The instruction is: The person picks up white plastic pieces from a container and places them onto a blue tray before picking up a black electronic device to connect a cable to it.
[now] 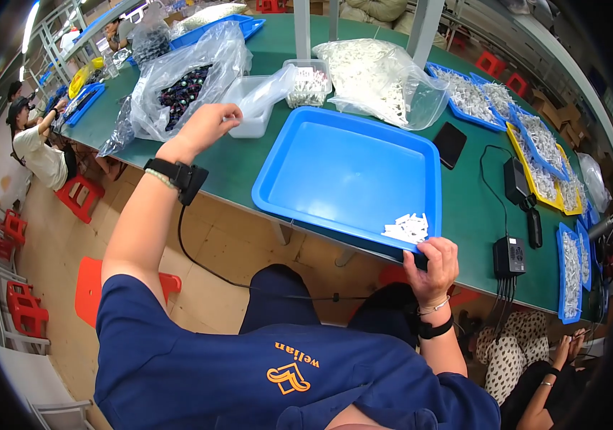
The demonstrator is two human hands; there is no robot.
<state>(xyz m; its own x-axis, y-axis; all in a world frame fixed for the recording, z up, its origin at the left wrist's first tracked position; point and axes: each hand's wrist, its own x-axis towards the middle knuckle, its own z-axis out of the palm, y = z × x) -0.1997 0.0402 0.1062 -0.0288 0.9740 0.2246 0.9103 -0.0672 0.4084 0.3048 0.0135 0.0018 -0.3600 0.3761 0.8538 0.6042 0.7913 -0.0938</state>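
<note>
My left hand [210, 127] reaches to a translucent plastic bag [269, 93], its fingertips pinched together at the bag's near edge. The bag lies across the top of a white plastic tub [253, 127]. My right hand [434, 266] is closed at the near right corner of a large blue tray [342, 168], fingers curled over the rim and thumb against its outer side. Just inside that corner lies a small pile of white narrow pieces [407, 228]. The tray's near edge sits along the front edge of the green table [475, 215].
Behind the tray stand a clear tub of small parts [309, 84] and a bag of white pieces [371, 75]. A bag of dark parts [183, 93] lies left. A phone [450, 145], black boxes with cables [509, 256] and filled trays [467, 97] are right. Other people sit nearby.
</note>
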